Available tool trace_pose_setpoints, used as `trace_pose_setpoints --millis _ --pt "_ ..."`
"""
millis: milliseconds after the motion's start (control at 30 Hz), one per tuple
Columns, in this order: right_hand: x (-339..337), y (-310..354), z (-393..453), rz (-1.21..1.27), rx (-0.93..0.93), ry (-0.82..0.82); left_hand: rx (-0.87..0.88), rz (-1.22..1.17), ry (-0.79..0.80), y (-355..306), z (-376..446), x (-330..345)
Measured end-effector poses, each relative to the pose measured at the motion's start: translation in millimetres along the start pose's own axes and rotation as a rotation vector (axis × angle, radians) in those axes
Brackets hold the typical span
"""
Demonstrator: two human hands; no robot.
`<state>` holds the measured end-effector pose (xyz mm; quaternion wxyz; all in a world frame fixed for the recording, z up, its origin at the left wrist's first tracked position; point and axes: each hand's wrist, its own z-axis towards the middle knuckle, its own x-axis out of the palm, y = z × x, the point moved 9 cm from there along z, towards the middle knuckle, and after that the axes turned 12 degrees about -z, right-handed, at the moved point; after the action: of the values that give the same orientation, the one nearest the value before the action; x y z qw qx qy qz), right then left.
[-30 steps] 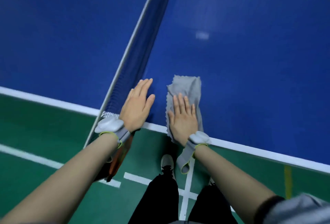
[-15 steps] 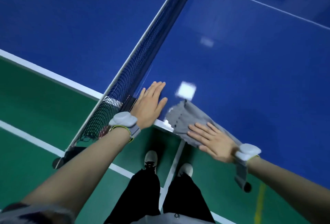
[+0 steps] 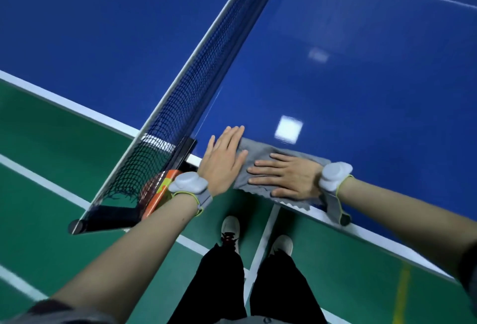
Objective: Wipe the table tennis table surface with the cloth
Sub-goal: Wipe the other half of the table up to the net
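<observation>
Blue tabletop [image 3: 361, 86] by net [image 3: 185, 96] | right hand [image 3: 286, 177] fingers straight, flat on grey cloth [image 3: 260, 150] | left hand [image 3: 223, 159] fingers straight, flat, touching cloth edge

Bench [image 3: 361, 91]: glossy smooth blue top. Cloth [image 3: 260, 150] under hands: matt grey fabric, zigzag-cut edge. Net [image 3: 180, 106] beside: dark woven mesh.

- Right hand [image 3: 289, 176] pressing flat, fingers straight, on grey cloth [image 3: 258, 153] at near edge of blue table [image 3: 361, 78].
- Left hand [image 3: 223, 161] lying flat on table just beside net [image 3: 196, 86], thumb side touching cloth.
- Cloth's zigzag hem hanging over white edge line.
- Grey wrist bands [image 3: 189, 185] sitting on both wrists.
- Shoes [image 3: 230, 225] standing on green floor [image 3: 51, 143] below.
</observation>
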<state>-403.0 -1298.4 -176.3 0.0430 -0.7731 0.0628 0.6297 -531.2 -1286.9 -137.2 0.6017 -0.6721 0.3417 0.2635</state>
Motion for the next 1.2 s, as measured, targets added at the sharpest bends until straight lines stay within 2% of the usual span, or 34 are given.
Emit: trace_pose_setpoints --millis 100,267,333,500,600,767,833,967,1033,1133,1200 --pt "-8.2 -2.5 -2.7 0.066 0.173 -0.07 0.083 0.076 0.028 -26.8 5.7 19.8" --pt "-9.8 -10.5 -45.8 0.241 0.803 -0.27 0.101 0.007 0.082 -48.8 8.6 55.9" --pt "-8.4 -6.0 -63.3 0.261 0.964 -0.289 0.123 0.048 0.127 -47.6 7.5 68.2" --pt "-7.0 0.1 -97.9 0.149 0.954 -0.248 0.221 0.225 0.221 -20.0 10.1 70.6" --pt "-8.0 -2.3 -121.8 0.105 0.915 -0.257 0.314 0.326 0.179 -12.4 11.0 56.5" --pt "-14.6 -3.5 -132.6 0.042 0.845 -0.286 0.768 0.478 0.104 -36.1 -7.8 49.0" --pt "-18.8 -3.9 -129.1 0.011 0.845 -0.304 0.862 0.482 0.1 -39.1 -16.3 45.3" --pt "-19.1 -10.7 -123.0 0.026 0.856 -0.256 0.809 0.49 0.16 -36.2 -12.6 42.5" --pt "-21.7 -21.3 -126.1 0.128 0.97 -0.262 0.754 0.418 0.201 -36.0 -7.2 40.2" --pt "-26.8 -39.8 -131.6 0.332 1.168 -0.335 0.492 0.152 0.283 -30.7 6.3 34.8" --pt "-33.4 -47.3 -124.6 0.423 1.194 -0.38 0.307 0.019 0.279 -22.9 15.1 33.2"
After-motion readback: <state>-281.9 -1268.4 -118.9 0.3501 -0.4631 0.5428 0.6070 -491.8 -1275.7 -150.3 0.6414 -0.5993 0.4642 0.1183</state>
